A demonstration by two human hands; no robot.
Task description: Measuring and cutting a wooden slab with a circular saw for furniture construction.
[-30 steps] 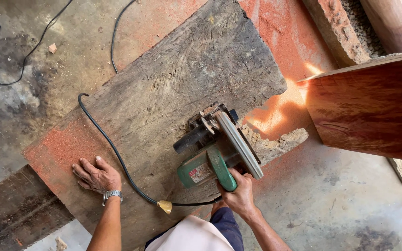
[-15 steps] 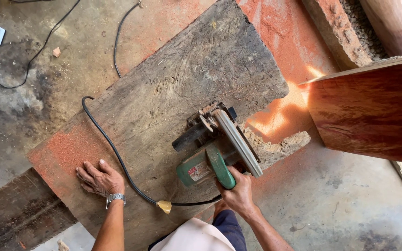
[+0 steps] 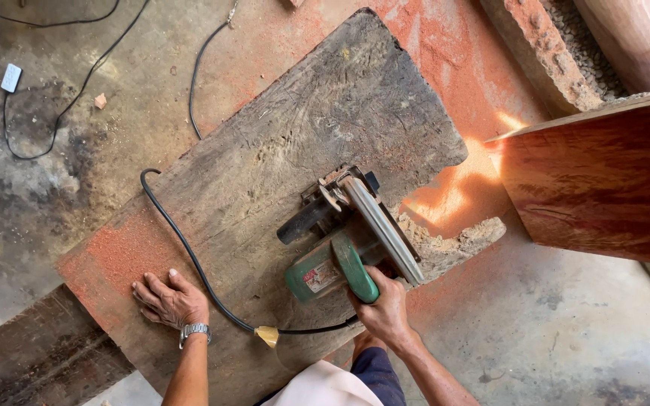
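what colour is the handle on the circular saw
Green, on the circular saw handle gripped by the right hand; the head view shows it plainly.

A small rectangular label point(image 3: 320, 277), red and white, sits on the green motor housing of the circular saw point(image 3: 344, 248). No packages, signs or screens appear.

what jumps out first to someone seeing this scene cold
First the green circular saw, standing on the wide grey plank in mid-frame, with the right hand gripping its handle. The left hand lies flat on the plank's near end, on a patch of red sawdust, and the black cord runs past it. A glossy reddish board juts in from the right.
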